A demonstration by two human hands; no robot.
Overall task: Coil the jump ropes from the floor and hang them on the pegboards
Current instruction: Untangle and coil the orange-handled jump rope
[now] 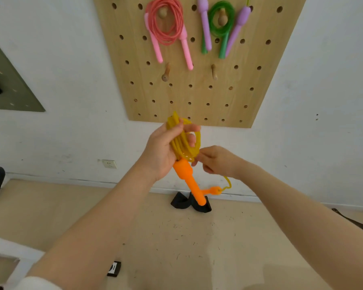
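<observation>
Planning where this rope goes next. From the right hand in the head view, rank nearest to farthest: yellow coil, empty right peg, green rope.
1. yellow coil, touching the right hand
2. empty right peg, above, mid-board
3. green rope, top of board

a: which pegs on the pegboard [197, 97] are open?
b: the two lower ones. the left peg [166, 73] and the right peg [213, 71] stick out bare, with plain board below them down to its bottom edge
a: and higher up?
b: crowded. the pink rope [166, 26] covers the upper left peg and its handles hang down to just above the lower left peg. the green rope [219, 21] and purple handles [205, 24] fill the upper right, ending just above the lower right peg
a: anything between the hands and the board?
b: only bare white wall [71, 132] below the board, open on both sides
</observation>
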